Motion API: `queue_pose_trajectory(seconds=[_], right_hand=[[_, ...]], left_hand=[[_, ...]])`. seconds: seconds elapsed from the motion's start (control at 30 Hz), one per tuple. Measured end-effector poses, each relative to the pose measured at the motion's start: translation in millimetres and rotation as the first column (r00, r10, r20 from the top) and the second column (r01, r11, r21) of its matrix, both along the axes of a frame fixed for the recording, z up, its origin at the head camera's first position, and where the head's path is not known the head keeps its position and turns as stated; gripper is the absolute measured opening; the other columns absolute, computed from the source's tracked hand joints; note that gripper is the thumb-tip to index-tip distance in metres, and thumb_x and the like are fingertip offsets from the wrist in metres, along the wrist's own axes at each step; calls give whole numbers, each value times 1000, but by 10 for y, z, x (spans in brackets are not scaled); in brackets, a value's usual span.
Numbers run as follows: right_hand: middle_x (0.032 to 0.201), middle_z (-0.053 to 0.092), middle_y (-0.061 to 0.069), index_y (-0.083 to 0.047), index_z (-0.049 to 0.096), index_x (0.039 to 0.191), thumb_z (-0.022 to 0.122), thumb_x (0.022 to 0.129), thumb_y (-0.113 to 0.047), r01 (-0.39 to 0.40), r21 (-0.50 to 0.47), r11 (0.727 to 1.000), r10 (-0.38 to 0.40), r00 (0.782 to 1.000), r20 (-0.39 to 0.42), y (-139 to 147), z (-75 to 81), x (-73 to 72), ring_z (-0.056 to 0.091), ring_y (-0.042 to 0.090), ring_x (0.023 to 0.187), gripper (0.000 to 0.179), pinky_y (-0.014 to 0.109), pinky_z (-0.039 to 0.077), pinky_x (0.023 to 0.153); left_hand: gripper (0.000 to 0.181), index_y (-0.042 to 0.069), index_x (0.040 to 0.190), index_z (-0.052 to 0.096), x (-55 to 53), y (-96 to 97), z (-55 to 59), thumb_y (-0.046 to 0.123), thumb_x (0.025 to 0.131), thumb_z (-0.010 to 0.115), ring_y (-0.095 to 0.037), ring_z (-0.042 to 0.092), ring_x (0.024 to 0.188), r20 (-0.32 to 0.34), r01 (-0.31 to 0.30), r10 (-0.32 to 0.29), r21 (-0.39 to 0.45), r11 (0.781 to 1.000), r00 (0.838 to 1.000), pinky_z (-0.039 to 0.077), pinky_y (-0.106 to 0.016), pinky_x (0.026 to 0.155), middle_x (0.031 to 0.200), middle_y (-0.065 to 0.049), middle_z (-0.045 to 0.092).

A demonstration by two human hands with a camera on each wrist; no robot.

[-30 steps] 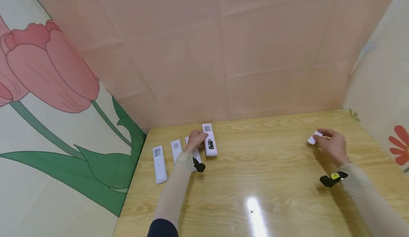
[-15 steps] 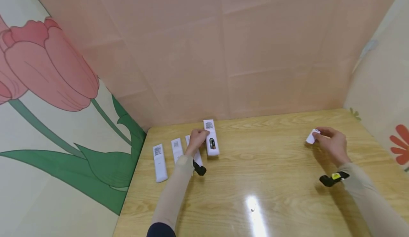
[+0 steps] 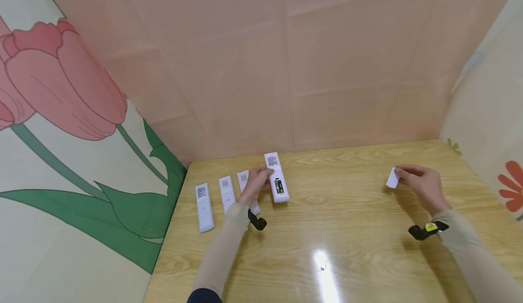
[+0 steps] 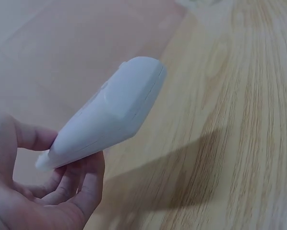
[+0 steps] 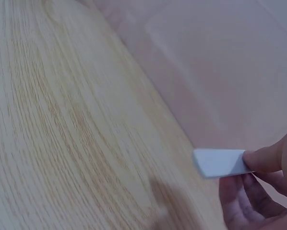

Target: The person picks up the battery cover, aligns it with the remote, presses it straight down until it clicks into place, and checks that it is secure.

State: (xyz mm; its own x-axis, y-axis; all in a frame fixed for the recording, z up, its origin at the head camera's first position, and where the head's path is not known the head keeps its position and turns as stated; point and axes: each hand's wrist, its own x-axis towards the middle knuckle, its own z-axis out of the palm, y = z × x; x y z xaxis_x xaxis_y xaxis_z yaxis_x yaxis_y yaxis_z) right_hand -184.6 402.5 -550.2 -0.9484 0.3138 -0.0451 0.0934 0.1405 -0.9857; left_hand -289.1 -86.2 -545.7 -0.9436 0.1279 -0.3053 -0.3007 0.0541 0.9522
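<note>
My left hand (image 3: 257, 183) grips a white remote control (image 3: 273, 161) between thumb and fingers, raised over the table. Its back faces up, with the battery compartment uncovered and a dark battery (image 3: 279, 186) inside. In the left wrist view the remote (image 4: 119, 103) appears end-on and tilted, its shadow falling on the wood. Far to the right, my right hand (image 3: 422, 184) pinches a small white battery cover (image 3: 392, 178) above the table. The right wrist view shows this thin cover (image 5: 220, 163) held at one end by thumb and fingertips.
Three more white remotes lie at the left: the outermost remote (image 3: 205, 212), a middle remote (image 3: 226, 192) and one remote (image 3: 243, 177) partly behind my left hand. A pink cloth backdrop (image 3: 347, 67) borders the wooden table's (image 3: 347, 212) far edge. A tiny piece (image 3: 323, 267) lies near the front.
My left hand has carried the remote a little to the right, away from the row. The right hand has turned the battery cover more upright and shifted it slightly left.
</note>
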Motion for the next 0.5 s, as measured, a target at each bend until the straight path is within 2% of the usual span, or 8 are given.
queue_pose_trajectory(seconds=[0.2,0.3,0.5], right_hand=[[90,78,-15,-10,80,110,75,100,-9,-39,-138,990,41,999,10,-80,56,42,75,4,78,11,22,64,71],[89,79,-12,-11,81,109,76,99,-9,-47,-171,984,49,999,7,-125,92,47,75,6,77,10,22,64,72],[91,80,-12,-5,78,114,78,98,-12,-91,-142,986,90,996,-14,-213,158,26,77,5,79,17,24,65,74]], left_hand=[[45,-3,136,63,67,53,37,23,99,69,-21,68,86,-7,-9,10,22,1000,1000,60,-27,72,111,-14,72],[48,-5,139,61,97,71,52,22,99,69,-21,69,86,-9,-8,8,33,999,1000,60,-29,73,110,-13,73],[45,-5,136,63,151,108,89,22,100,69,-19,67,83,-22,-1,2,46,999,1000,58,-28,71,105,-10,72]])
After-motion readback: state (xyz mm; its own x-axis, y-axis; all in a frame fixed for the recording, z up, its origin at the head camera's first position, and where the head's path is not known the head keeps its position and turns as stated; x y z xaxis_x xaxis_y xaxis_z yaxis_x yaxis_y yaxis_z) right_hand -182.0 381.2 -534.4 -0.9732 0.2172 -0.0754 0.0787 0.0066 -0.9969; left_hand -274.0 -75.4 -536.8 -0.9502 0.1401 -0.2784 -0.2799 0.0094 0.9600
